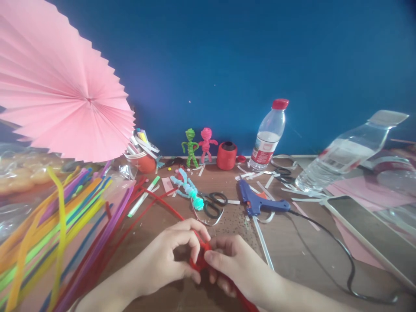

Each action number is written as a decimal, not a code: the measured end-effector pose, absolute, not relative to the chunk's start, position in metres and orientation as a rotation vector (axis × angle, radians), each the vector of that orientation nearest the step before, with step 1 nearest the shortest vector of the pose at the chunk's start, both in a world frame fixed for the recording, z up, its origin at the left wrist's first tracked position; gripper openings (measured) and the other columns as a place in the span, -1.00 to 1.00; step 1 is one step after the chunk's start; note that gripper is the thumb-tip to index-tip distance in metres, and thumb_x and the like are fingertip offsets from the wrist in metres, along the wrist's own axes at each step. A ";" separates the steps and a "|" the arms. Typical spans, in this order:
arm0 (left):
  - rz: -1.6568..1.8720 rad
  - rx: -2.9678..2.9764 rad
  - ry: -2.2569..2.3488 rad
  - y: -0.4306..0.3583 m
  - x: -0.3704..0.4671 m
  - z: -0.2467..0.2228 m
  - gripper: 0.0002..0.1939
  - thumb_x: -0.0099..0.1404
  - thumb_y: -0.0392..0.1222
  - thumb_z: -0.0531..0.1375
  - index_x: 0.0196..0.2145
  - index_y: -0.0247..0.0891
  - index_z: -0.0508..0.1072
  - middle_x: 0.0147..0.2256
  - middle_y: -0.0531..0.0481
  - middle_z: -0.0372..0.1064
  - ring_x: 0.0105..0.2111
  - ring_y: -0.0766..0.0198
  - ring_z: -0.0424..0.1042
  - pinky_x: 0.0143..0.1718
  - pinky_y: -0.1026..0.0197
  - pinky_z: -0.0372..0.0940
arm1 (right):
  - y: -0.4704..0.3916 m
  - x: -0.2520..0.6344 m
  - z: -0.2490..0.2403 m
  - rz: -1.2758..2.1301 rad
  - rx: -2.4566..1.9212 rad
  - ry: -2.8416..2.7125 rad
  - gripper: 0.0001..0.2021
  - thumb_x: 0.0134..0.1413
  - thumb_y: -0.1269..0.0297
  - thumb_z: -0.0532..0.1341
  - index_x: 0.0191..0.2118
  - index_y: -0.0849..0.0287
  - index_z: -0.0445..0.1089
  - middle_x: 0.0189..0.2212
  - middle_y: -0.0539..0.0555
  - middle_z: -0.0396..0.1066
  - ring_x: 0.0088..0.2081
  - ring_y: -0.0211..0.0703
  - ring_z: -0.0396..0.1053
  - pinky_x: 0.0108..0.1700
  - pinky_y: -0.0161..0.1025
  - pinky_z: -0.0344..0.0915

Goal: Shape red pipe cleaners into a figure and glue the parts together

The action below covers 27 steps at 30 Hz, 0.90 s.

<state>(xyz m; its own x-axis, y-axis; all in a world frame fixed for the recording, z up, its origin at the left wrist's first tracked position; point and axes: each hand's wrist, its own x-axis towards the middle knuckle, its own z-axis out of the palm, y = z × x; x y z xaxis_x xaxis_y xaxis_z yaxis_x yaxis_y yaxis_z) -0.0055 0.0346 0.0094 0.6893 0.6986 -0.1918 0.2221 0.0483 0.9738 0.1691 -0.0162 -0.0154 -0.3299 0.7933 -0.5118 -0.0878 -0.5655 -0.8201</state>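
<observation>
Near the table's front edge my left hand (177, 249) and my right hand (232, 262) meet around a coiled red pipe cleaner (199, 258). Thumb and fingers of my right hand pinch the coil, and the fingers of my left hand curl round its other side. From the coil a long red strand runs up and left across the table; more red shows under my right wrist. Beyond my hands lies a light blue pipe cleaner figure (188, 188), next to black-handled scissors (212, 203). A green figure (190, 147) and a pink figure (206, 145) stand by the wall.
Loose pipe cleaners (61, 225) cover the left side under a pink paper fan (87, 99). To the right are a blue glue gun (260, 199) with its cord, a water bottle (268, 134), a tilted bottle (344, 151) and a phone (373, 234). Paper strips lie scattered about.
</observation>
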 end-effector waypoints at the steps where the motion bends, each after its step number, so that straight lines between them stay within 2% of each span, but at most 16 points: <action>1: 0.409 1.483 0.781 0.034 -0.006 0.009 -0.77 -0.02 -0.47 0.34 -0.60 -0.29 0.35 -0.16 0.00 0.29 -0.33 0.26 0.46 -0.36 0.27 0.39 | -0.016 0.169 -0.016 1.940 -1.317 -0.957 -0.79 0.01 0.20 0.19 -0.34 0.27 0.41 -0.67 -0.13 0.28 -0.76 -0.52 0.03 -0.74 -0.49 -0.05; 6: 0.428 1.475 0.753 0.034 -0.005 0.006 -0.83 -0.03 -0.44 0.36 -0.58 -0.29 0.43 -0.16 -0.01 0.29 -0.32 0.27 0.46 -0.27 0.24 0.38 | -0.016 0.169 -0.015 1.935 -1.316 -0.974 -0.79 0.01 0.20 0.17 -0.36 0.27 0.40 -0.67 -0.12 0.27 -0.76 -0.52 0.03 -0.75 -0.51 -0.05; 11: 0.446 1.401 0.714 0.034 -0.005 0.007 -0.85 -0.03 -0.47 0.36 -0.57 -0.25 0.54 -0.19 -0.02 0.29 -0.30 0.23 0.45 -0.38 0.26 0.41 | -0.016 0.168 -0.012 1.931 -1.321 -0.978 -0.78 0.00 0.18 0.19 -0.38 0.27 0.41 -0.67 -0.12 0.27 -0.77 -0.51 0.04 -0.76 -0.50 -0.06; 15: 0.413 1.375 0.707 0.034 -0.005 0.008 -0.80 -0.07 -0.51 0.37 -0.56 -0.23 0.57 -0.17 -0.01 0.28 -0.29 0.23 0.46 -0.28 0.20 0.41 | -0.017 0.168 -0.014 1.933 -1.297 -0.966 -0.81 0.00 0.22 0.19 -0.39 0.27 0.39 -0.67 -0.12 0.27 -0.77 -0.52 0.04 -0.76 -0.50 -0.07; 20: 0.343 1.448 0.762 0.036 -0.005 0.011 -0.84 -0.06 -0.46 0.39 -0.55 -0.24 0.56 -0.13 -0.01 0.26 -0.25 0.22 0.45 -0.20 0.18 0.38 | -0.018 0.167 -0.016 1.912 -1.300 -0.947 -0.81 -0.02 0.21 0.19 -0.42 0.26 0.35 -0.67 -0.12 0.27 -0.76 -0.51 0.05 -0.74 -0.49 -0.06; 23: 0.396 1.386 0.713 0.036 -0.006 0.007 -0.85 -0.01 -0.39 0.38 -0.45 -0.22 0.56 -0.11 -0.01 0.22 -0.30 0.24 0.46 -0.23 0.15 0.39 | -0.018 0.167 -0.015 1.915 -1.300 -0.905 -0.74 -0.02 0.13 0.19 -0.36 0.27 0.38 -0.67 -0.12 0.27 -0.75 -0.50 0.04 -0.73 -0.47 -0.08; 27: 0.549 1.493 0.714 0.033 -0.008 0.001 -0.65 -0.02 -0.34 0.40 -0.25 -0.14 0.49 -0.12 -0.01 0.23 -0.26 0.22 0.42 -0.24 0.19 0.37 | -0.017 0.167 -0.014 1.933 -1.284 -0.831 -0.68 -0.05 0.05 0.22 -0.36 0.26 0.37 -0.67 -0.12 0.28 -0.77 -0.50 0.03 -0.74 -0.46 -0.09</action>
